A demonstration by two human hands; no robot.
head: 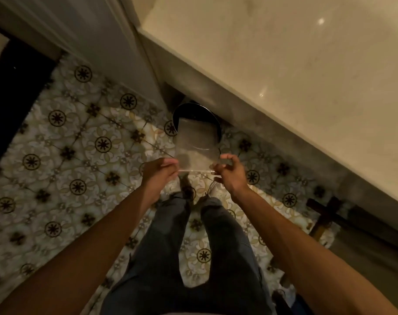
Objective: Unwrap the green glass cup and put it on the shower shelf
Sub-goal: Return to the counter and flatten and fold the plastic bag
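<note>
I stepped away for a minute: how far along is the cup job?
The green cup is not in view, so unwrapping looks done, though I cannot confirm it. In hand: the left hand and right hand hold a clear plastic wrapper stretched between them, above a dark bin. Left: binning it, probably. Whether the cup is shelved is unseen.

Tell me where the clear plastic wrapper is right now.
In the head view, centre: the clear plastic wrapper is stretched between the left hand and right hand, above the dark round bin.
</note>
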